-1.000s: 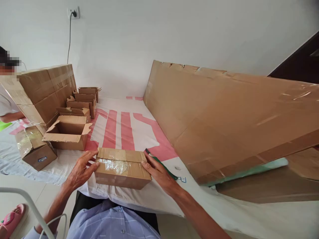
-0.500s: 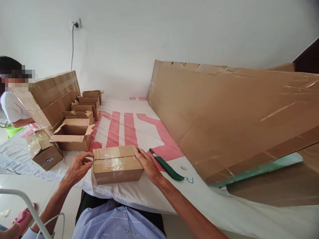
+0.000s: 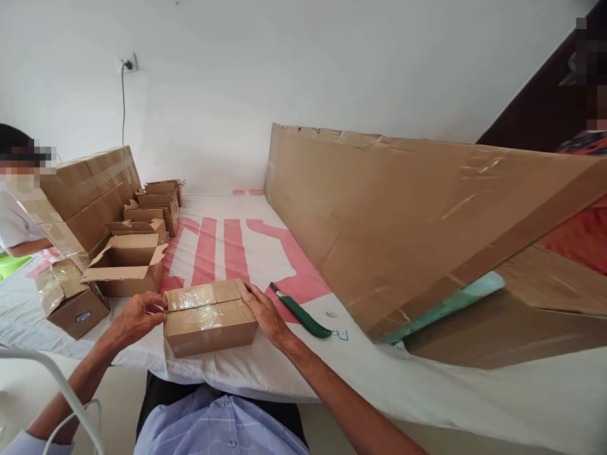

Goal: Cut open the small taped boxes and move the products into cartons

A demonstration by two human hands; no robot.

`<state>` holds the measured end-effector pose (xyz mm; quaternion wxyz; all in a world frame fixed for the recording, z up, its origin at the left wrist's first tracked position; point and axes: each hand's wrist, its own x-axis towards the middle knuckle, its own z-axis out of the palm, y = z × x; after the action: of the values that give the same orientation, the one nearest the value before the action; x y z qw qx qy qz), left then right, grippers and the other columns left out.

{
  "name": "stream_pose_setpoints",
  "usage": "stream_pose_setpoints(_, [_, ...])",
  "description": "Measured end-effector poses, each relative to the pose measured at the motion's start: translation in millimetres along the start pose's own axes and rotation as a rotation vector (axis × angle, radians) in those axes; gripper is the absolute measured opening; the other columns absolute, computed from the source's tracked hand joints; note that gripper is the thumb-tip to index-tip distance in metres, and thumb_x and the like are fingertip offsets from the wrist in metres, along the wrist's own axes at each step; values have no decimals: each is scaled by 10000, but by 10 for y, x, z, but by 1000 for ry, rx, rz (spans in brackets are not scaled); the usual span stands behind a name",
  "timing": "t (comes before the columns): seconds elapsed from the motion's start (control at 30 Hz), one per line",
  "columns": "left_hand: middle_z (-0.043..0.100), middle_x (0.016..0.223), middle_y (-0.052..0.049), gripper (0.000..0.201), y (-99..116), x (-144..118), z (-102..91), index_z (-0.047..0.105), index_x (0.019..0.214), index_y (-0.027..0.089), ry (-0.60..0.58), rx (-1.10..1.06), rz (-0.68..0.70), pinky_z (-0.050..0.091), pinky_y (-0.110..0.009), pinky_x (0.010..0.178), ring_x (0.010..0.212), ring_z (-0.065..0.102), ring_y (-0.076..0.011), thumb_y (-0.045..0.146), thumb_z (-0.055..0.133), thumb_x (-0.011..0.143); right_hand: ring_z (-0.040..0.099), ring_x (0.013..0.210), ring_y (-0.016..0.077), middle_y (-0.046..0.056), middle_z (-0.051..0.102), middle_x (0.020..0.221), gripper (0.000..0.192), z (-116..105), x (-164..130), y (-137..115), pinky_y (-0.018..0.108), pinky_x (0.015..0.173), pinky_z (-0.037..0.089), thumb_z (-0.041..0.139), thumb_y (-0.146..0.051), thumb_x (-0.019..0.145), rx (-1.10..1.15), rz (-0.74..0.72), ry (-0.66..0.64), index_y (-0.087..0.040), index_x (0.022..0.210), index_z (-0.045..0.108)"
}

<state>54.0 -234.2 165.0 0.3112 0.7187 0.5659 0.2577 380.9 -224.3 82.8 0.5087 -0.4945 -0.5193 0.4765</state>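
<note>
A long flat carton [image 3: 417,215] leans far right of the fingers. The white and pink sheet [image 3: 227,240] covers the surface under everything. The taped box [image 3: 208,316] lies flat between both hands, its long axis running left to right. The left hand [image 3: 135,319] has curled fingers pinching the box's left end; the right hand [image 3: 263,313] lies open against its right end. A green knife [image 3: 298,313] lies just right of the right fingers.

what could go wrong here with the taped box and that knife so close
The knife lies just beside the right hand, so a sideways move might catch it. The box sits near the table edge and could slide off. The left hand picks at the tape, which may tear unevenly.
</note>
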Motion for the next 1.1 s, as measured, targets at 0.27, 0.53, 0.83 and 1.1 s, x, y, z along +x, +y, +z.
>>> stream_pose_setpoints(0.27, [803,1238,-115,292,130,-56,80,881,879,239,38,-169,-75,593,-469,1049,1146,754,-345,458,845,689,662,1285,372,128,797,1290,749,-9,1,19,472,1044,553,594,-798,899,7,-26,23,-202,1323,756])
stream_pose_setpoints(0.53, [586,1621,-136,298,58,-117,205,869,879,193,85,-584,-198,588,-465,1040,1445,582,-427,398,859,663,671,1273,376,114,794,1316,774,-46,-51,-2,480,1038,557,590,-843,891,11,-18,18,-221,1317,766])
stream_pose_setpoints(0.83, [473,1706,-142,280,-26,-105,205,852,853,183,17,-710,-177,531,-439,1064,1558,433,-443,395,897,676,669,1299,387,147,767,1379,873,33,-53,14,509,1102,517,607,-900,842,70,27,67,-193,1334,752])
stream_pose_setpoints(1.1, [539,1652,-167,471,-115,-86,241,834,889,199,18,-599,-92,427,-556,1220,1605,355,-473,643,889,743,673,1285,377,160,761,1387,870,64,-37,48,505,1112,516,582,-907,868,82,-41,86,-182,1318,753])
